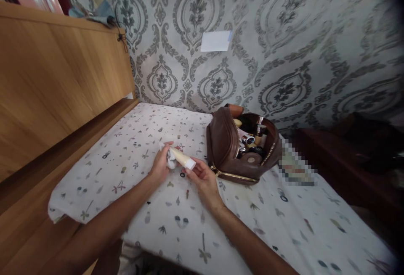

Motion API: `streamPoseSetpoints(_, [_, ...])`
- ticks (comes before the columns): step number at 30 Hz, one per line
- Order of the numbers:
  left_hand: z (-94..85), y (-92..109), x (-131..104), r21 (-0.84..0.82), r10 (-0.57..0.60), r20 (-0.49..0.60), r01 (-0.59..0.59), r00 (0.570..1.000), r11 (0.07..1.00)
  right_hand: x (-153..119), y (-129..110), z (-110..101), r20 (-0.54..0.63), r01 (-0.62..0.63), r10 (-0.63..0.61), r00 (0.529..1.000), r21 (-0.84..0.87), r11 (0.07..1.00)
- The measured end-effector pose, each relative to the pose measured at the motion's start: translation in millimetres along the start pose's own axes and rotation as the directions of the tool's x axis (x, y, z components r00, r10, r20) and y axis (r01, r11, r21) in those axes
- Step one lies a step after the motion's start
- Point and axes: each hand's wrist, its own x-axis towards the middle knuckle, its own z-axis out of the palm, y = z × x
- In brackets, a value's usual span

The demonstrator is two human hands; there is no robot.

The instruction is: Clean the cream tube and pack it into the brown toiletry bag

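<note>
A pale yellow tube (180,156) is held in the air between the 2 hands, above a white printed sheet (151,123). The tube is tilted, with its white cap (190,164) pointed toward the right hand (204,179). The cap end is gripped by the right hand, its thumb and fingers clamped on it from opposite sides. The other end is held by the left hand (160,165), its fingers closed on the tube and on a crumpled white wipe (171,160), which is pressed against the tube's side; how each finger is placed there cannot be told.

To the right of the hands, near the right hand but not touched by it, a brown bag (222,138) is set on the sheet. Its top is unzipped, and small bottles and containers (248,139) are seen packed inside. A gold zipper (236,177) is run along its lower edge. At the left, the sheet is bordered by a wooden cabinet (63,69); behind, patterned wallpaper (192,14) is seen.
</note>
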Motion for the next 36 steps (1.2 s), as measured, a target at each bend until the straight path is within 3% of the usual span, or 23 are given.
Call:
streamPoseSetpoints(7, [5.3, -3.0, -18.2, 0.117, 0.095, 0.179, -0.117, 0.979, 0.986, -4.7, -0.9, 1.6, -0.037, 0.134, -0.139, 0.990, -0.121, 0.984])
streamPoseSetpoints(13, [5.3, 0.6, -11.4, 0.152, 0.134, 0.011, -0.134, 0.991, 0.979, -4.2, -3.8, 2.2, 0.016, 0.050, -0.050, 0.999, -0.039, 0.998])
streamPoseSetpoints(17, [0.5, 3.7, -4.7, 0.239, 0.102, -0.093, -0.077, 0.990, 0.968, -1.4, -1.9, 0.9, -0.021, -0.018, 0.018, 1.000, 0.018, 1.000])
streamPoseSetpoints(19, [-4.7, 6.4, -2.8, 0.312, 0.163, -0.175, -0.103, 0.971, 0.945, 0.4, -0.6, -0.4, -0.053, -0.046, 0.047, 0.997, 0.022, 0.999])
streamPoseSetpoints(20, [-7.5, 7.9, -2.7, 0.365, 0.254, -0.184, -0.174, 0.950, 0.915, 1.2, -0.1, -1.0, -0.071, -0.048, 0.049, 0.996, 0.011, 0.999])
streamPoseSetpoints(22, [-11.9, 9.6, -4.7, 0.503, 0.517, -0.056, -0.423, 0.854, 0.754, 2.4, 0.5, -1.9, -0.101, -0.028, 0.025, 0.995, -0.029, 0.999])
streamPoseSetpoints(24, [-13.4, 8.0, -9.7, 0.574, 0.673, 0.296, -0.690, 0.678, 0.442, 2.8, 0.7, -2.0, -0.106, 0.008, -0.017, 0.994, -0.080, 0.997])
streamPoseSetpoints(26, [-12.0, 3.7, -15.4, 0.498, 0.537, 0.692, -0.858, 0.482, 0.127, 2.4, 0.6, -1.7, -0.068, 0.067, -0.077, 0.995, -0.129, 0.989])
streamPoseSetpoints(27, [-10.8, 1.5, -17.6, 0.441, 0.404, 0.819, -0.897, 0.407, 0.009, 2.0, 0.7, -1.6, -0.040, 0.099, -0.106, 0.994, -0.150, 0.984])
streamPoseSetpoints(28, [-9.8, 0.0, -18.7, 0.402, 0.289, 0.885, -0.912, 0.364, -0.083, 1.6, 0.8, -1.5, -0.015, 0.124, -0.128, 0.992, -0.166, 0.978])
streamPoseSetpoints(29, [-9.1, -0.2, -18.7, 0.394, 0.217, 0.909, -0.906, 0.357, -0.158, 1.2, 1.1, -1.5, 0.006, 0.133, -0.134, 0.991, -0.179, 0.975])
streamPoseSetpoints(30, [-8.9, 1.1, -17.5, 0.418, 0.197, 0.904, -0.882, 0.379, -0.219, 0.7, 1.5, -1.6, 0.024, 0.126, -0.123, 0.992, -0.191, 0.974])
streamPoseSetpoints(32, [-10.6, 8.1, -12.2, 0.539, 0.253, 0.840, -0.792, 0.480, -0.287, -0.5, 2.5, -1.6, 0.047, 0.091, -0.083, 0.995, -0.207, 0.974])
streamPoseSetpoints(34, [-14.1, 18.2, -5.1, 0.683, 0.343, 0.727, -0.678, 0.595, -0.271, -2.1, 3.1, -1.4, 0.066, 0.076, -0.063, 0.996, -0.216, 0.973])
streamPoseSetpoints(36, [-18.0, 27.3, 1.9, 0.809, 0.423, 0.569, -0.571, 0.705, -0.138, -3.9, 2.5, -1.2, 0.074, 0.067, -0.053, 0.996, -0.210, 0.975])
